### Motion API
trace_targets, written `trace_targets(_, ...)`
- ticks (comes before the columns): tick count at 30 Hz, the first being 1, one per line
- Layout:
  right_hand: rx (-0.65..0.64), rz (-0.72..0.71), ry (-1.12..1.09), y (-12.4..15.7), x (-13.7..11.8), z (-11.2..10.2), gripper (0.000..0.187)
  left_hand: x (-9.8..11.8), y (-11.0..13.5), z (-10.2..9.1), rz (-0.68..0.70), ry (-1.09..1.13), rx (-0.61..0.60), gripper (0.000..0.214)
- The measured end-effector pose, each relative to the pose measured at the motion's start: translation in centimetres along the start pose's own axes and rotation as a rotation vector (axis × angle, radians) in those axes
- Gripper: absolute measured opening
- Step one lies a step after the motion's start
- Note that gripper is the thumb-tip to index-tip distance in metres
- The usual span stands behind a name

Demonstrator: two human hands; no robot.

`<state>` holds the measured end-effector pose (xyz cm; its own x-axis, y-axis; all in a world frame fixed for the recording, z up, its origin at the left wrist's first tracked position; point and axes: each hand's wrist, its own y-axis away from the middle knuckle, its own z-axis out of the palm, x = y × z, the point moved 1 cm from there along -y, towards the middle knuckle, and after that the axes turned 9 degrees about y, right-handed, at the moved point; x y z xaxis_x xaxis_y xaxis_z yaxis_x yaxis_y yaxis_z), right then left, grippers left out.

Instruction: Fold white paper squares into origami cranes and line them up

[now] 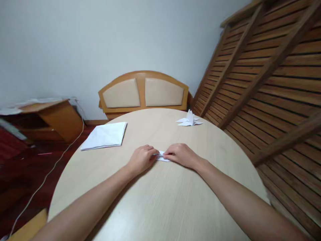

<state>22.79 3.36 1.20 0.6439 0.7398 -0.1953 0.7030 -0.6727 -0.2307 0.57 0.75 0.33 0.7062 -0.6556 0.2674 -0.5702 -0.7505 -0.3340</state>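
A small folded piece of white paper (163,159) lies on the pale round table (160,201), between my two hands. My left hand (143,158) grips its left end with the fingers curled together. At the right end, my right hand (182,155) pinches the paper between thumb and fingers. Both hands rest low against the tabletop, and they cover much of the paper, so its full shape is hidden.
A stack of white paper sheets (105,135) lies at the table's left. White origami cranes (190,119) stand at the back right. Behind the table is a padded headboard (142,90). Slatted wood (271,77) leans on the right; a cable (54,167) runs along the floor.
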Motion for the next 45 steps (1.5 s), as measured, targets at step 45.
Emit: trace_targets(45, 0.372, 0.084, -0.725, -0.8, -2.9, 0.3, 0.009, 1.8, 0.1, -0.3, 0.085, 0.698, 0.445, 0.01)
